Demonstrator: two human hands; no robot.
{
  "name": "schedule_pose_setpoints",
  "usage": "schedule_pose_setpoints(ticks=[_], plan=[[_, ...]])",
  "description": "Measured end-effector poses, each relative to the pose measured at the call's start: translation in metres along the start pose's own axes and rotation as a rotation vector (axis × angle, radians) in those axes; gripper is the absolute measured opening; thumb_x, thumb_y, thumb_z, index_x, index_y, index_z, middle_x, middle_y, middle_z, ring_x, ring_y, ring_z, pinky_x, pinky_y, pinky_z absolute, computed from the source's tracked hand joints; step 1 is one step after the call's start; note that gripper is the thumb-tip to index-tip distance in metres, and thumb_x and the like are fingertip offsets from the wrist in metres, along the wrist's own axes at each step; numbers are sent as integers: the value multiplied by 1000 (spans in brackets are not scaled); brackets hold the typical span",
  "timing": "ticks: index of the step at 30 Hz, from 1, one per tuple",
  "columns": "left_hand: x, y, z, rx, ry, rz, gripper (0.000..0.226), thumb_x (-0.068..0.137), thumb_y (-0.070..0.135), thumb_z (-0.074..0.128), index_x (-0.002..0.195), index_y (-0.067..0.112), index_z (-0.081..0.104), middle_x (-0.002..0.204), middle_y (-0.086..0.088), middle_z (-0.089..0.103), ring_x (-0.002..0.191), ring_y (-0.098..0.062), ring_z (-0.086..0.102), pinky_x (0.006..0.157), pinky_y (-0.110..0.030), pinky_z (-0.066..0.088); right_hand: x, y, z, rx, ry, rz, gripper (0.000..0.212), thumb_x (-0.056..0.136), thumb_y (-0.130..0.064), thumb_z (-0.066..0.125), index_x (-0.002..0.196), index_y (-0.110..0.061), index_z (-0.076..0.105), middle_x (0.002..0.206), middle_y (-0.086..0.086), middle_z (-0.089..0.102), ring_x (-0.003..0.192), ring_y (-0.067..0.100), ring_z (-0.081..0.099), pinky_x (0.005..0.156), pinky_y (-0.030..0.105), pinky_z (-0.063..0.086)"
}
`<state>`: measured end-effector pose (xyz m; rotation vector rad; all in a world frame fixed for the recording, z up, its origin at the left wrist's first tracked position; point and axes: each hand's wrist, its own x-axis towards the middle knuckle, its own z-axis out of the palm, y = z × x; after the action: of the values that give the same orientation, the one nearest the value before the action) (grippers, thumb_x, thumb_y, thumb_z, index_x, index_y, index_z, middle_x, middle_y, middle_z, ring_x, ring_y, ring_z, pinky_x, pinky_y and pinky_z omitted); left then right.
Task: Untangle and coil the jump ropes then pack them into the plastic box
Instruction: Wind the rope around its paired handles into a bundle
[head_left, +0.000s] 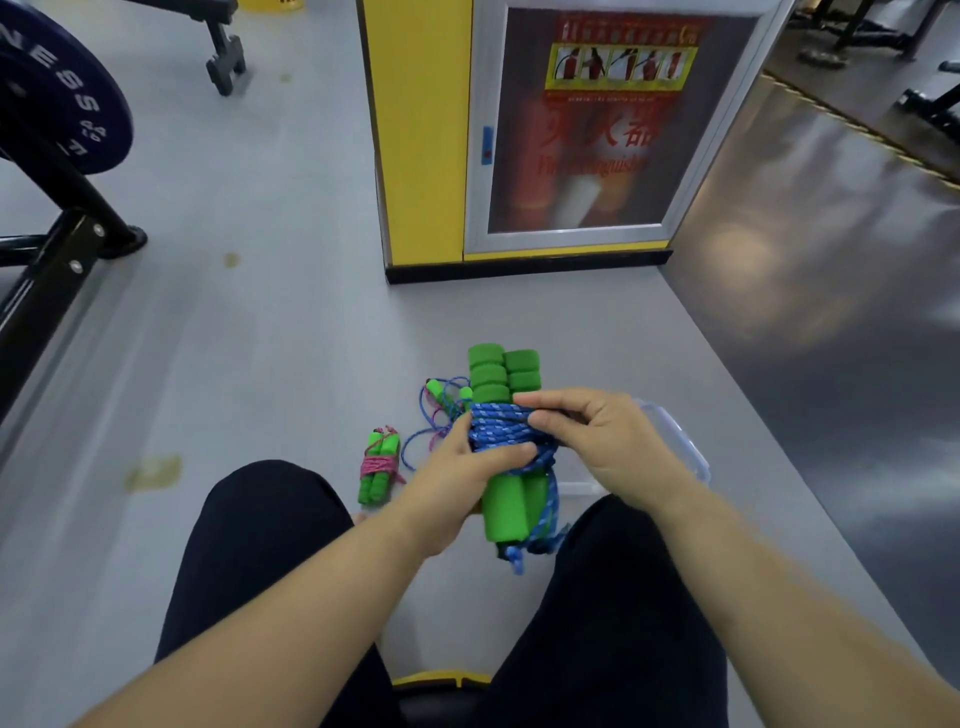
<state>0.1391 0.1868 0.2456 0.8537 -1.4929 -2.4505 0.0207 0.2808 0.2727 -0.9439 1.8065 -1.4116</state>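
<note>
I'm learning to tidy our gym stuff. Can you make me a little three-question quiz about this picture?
1. True or false: the pink rope bundle is already wrapped around its green handles.
2. Which colour rope is wound around the handles held in both hands? A) blue B) pink C) yellow
3. Where does the loose tangled rope lie?

Key
1. True.
2. A: the blue rope, gripped by the left hand and right hand.
3. On the floor, beyond the left hand, beside the pink bundle.
</note>
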Motion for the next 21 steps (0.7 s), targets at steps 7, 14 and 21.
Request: schedule_pose_setpoints(ticks=[7, 14, 21], plan=[[-1, 17, -8, 30, -145, 112, 52, 71, 4, 63, 121, 14, 53, 108, -11, 69, 101, -28, 66, 89, -41, 52, -1, -16, -10, -458, 99, -380, 18, 81, -23, 67, 98, -21, 73, 89, -21, 66, 89, -1, 64, 81, 15, 50], [-5, 34, 5, 56, -100, 197, 44, 74, 24, 77, 112, 19, 57, 105, -7, 71, 98, -25, 68, 89, -42, 53, -4, -24, 3, -397, 291, -501, 14, 84, -18, 64, 94, -18, 73, 90, -24, 64, 86, -4, 63, 77, 12, 49], [-11, 36, 1, 85, -109, 123, 45, 78, 36, 70, 118, 19, 58, 107, -12, 70, 97, -32, 68, 88, -50, 52, -10, -40, -11, 110, 141, -88, 18, 87, -5, 58, 84, -18, 69, 65, -4, 70, 70, 5, 66, 69, 22, 57]])
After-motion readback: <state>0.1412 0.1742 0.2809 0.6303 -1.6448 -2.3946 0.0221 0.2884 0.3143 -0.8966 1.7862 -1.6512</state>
